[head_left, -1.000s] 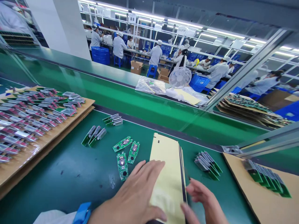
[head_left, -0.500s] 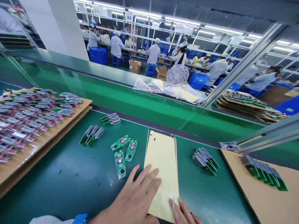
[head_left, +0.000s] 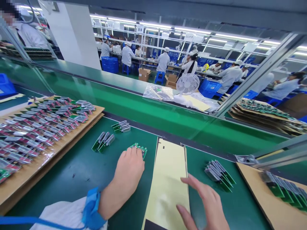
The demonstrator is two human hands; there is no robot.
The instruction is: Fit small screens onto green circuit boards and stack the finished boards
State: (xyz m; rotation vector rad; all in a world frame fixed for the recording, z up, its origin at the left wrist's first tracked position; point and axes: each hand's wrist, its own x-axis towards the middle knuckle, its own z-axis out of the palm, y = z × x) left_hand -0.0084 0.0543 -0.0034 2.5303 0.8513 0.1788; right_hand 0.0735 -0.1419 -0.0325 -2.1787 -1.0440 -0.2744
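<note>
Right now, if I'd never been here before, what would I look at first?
Probably the yellow sheets in the middle of the green table, with the right hand open near their right edge. Left of them, the left hand, a bright blue band at its wrist, partly covers some green boards. Silvery parts crowd the cardboard on the left.

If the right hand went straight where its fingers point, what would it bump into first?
Probably the yellow sheets: the right hand has its fingertips over their right edge. Its height is hard to tell; passing above, it might meet the left hand instead.
</note>
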